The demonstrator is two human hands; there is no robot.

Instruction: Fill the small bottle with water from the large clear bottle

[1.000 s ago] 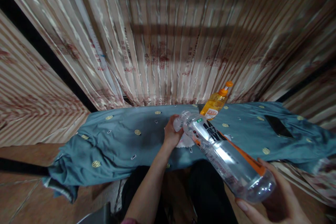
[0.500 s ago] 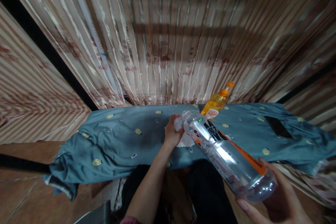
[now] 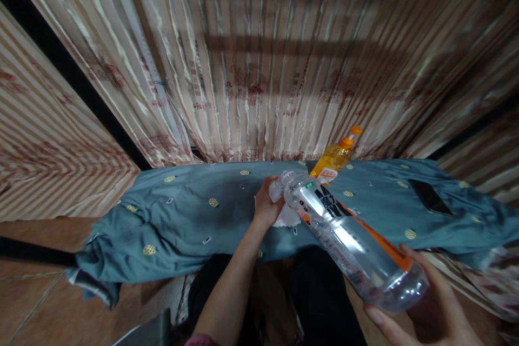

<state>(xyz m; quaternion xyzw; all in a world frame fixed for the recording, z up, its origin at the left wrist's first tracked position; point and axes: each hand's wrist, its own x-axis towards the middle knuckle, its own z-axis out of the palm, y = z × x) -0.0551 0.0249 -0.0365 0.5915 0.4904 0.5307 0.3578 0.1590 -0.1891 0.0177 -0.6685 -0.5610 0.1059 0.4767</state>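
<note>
The right hand (image 3: pixel 421 303) cups the base of a large clear plastic bottle (image 3: pixel 348 240), fingers (image 3: pixel 381 318) curled around the bottom and thumb lying along the orange edge of its label, so the grip is closed on the bottle. The bottle lies tilted, its base low and near the camera, its neck pointing away and up toward the left hand (image 3: pixel 265 205). That left hand is closed around the bottle's neck end, its fingers wrapped at the cap; whether they also pinch the white cloth (image 3: pixel 286 219) lying just under the hand cannot be told. The bottle hangs over the near edge of the counter (image 3: pixel 182 216), which is covered by a blue-green patterned sheet. Behind the bottle's neck, just beyond it, an orange pump bottle (image 3: pixel 334 158) stands upright on the counter against the striped curtain (image 3: pixel 259 54). A dark phone (image 3: pixel 430 196) lies flat well to the right. Compared with half a second ago, both hands and the bottle sit in nearly the same place; the grips look unchanged, and only the view has shifted very slightly.
</note>
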